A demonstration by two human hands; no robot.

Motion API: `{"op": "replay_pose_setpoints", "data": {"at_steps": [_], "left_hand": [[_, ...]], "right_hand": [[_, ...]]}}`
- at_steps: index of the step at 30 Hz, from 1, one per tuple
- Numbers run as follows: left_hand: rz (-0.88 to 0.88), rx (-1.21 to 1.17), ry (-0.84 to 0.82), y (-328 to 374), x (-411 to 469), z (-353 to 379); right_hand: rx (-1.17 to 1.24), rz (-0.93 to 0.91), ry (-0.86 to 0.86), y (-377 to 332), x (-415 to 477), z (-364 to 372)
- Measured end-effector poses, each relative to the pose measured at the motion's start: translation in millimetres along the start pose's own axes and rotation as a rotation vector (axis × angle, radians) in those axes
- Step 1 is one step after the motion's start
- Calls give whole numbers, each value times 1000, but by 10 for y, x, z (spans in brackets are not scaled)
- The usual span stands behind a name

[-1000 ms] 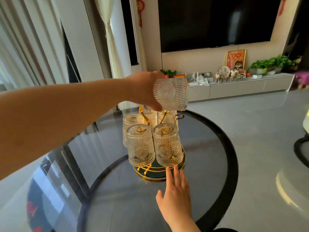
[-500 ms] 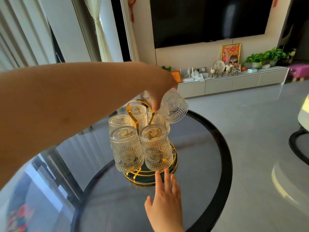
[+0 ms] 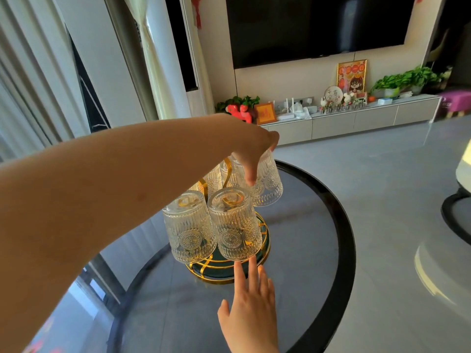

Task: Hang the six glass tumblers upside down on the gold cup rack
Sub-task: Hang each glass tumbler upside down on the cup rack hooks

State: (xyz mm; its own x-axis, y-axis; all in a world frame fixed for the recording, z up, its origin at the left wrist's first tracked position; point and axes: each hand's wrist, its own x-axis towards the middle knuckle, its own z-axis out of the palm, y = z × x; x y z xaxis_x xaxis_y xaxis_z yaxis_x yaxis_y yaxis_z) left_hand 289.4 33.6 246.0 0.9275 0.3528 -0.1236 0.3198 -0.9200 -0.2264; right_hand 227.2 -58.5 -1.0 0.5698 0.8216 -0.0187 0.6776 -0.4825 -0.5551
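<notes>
A gold cup rack [image 3: 265, 238] with a dark green base stands on a round glass table [image 3: 305, 250]. Several ribbed glass tumblers hang upside down on it; the two nearest are the front left tumbler [image 3: 188, 230] and the front right tumbler [image 3: 235, 228]. My left hand [image 3: 251, 151] reaches over the rack and grips the base of a tumbler [image 3: 270, 184] at the back right, which sits upside down, slightly tilted. My right hand [image 3: 251, 309] lies flat on the table, fingers apart, fingertips touching the rack's base rim.
The table has a black rim [image 3: 344, 225]. Behind it stands a low white TV cabinet [image 3: 356, 121] with plants and ornaments, under a wall-mounted television [image 3: 313, 24]. Another dark round edge [image 3: 453, 220] shows at the right.
My left hand has brought the held tumbler down from above the rack, turned it upside down and set it onto the rack's back right side. My right hand stayed at the base.
</notes>
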Motion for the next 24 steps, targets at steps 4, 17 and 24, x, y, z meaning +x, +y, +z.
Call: {"op": "replay_pose_setpoints", "data": {"at_steps": [4, 17, 24], "left_hand": [[20, -37, -52, -66, 129, 140], [57, -104, -69, -117, 260, 429], [74, -106, -54, -150, 263, 446]], "right_hand": [[0, -3, 4, 2, -1, 4], [-7, -1, -1, 4, 11, 11], [-17, -1, -5, -4, 7, 3]]}}
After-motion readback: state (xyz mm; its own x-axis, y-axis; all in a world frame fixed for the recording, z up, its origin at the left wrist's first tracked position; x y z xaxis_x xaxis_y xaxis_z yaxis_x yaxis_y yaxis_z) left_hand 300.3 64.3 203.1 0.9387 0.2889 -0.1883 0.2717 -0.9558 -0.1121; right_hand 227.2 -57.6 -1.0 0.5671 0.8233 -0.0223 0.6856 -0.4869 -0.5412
